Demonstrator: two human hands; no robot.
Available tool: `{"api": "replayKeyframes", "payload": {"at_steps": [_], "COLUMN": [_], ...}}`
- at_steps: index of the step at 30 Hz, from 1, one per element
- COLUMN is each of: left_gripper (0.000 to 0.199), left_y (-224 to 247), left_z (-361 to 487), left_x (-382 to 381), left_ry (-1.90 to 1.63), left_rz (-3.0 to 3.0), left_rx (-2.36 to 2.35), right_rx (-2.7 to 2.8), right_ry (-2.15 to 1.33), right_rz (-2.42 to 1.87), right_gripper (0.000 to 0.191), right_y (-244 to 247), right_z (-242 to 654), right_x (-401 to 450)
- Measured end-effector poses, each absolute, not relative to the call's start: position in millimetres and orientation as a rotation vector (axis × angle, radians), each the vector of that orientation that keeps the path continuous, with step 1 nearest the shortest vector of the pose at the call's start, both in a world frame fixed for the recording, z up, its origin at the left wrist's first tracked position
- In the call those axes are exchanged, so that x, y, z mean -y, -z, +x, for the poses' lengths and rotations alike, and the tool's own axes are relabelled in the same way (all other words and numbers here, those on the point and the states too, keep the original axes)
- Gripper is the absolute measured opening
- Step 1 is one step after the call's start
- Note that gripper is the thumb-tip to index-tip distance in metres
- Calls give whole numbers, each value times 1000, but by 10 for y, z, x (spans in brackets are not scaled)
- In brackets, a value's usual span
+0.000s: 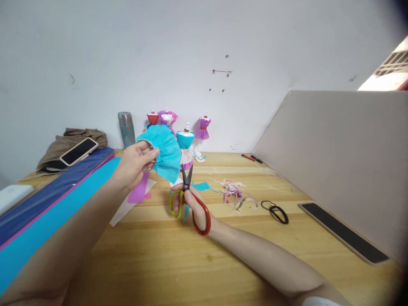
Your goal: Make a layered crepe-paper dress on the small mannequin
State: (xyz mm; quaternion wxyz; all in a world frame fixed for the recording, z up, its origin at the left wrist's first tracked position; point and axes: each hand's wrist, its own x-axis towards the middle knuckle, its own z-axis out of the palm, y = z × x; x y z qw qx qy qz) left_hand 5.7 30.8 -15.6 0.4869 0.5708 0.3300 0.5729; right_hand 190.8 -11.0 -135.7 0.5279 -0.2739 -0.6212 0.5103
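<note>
My left hand (139, 160) pinches a ruffled turquoise crepe-paper skirt (164, 151) by its gathered edge and holds it up above the table. In my right hand (194, 206) is a pair of scissors (186, 187) with one red and one yellow handle loop. Their blades are parted a little and point upward, just right of the skirt and not visibly cutting anything. Behind the blades stands a small dress form (185, 139) with a turquoise top over a pale and purple skirt. The turquoise skirt partly hides the forms behind it.
More miniature dress forms (203, 127) stand by the wall near a thermos (126, 129). Paper scraps (234, 190) litter the wooden table (153, 255). Crepe-paper sheets (63, 212), a phone (79, 151) and brown cloth lie left. Black hair ties (278, 213) and a partition (334, 161) are right.
</note>
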Motion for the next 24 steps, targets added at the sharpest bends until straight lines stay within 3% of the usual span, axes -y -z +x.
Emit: {"api": "replayKeyframes", "payload": {"at_steps": [9, 24], "left_gripper": [37, 32], "left_y": [185, 223], "left_z": [160, 225], "left_x": [-196, -187], "left_ry": [-1317, -1290], "left_rz": [1539, 1663], "left_rx": [-897, -1060], "right_rx": [1627, 1682], "right_ry": [-960, -914], "right_rz": [-824, -903], "right_gripper": [62, 66], "right_y": [1058, 1021], "right_z": [2035, 2072], "right_x": [71, 110]}}
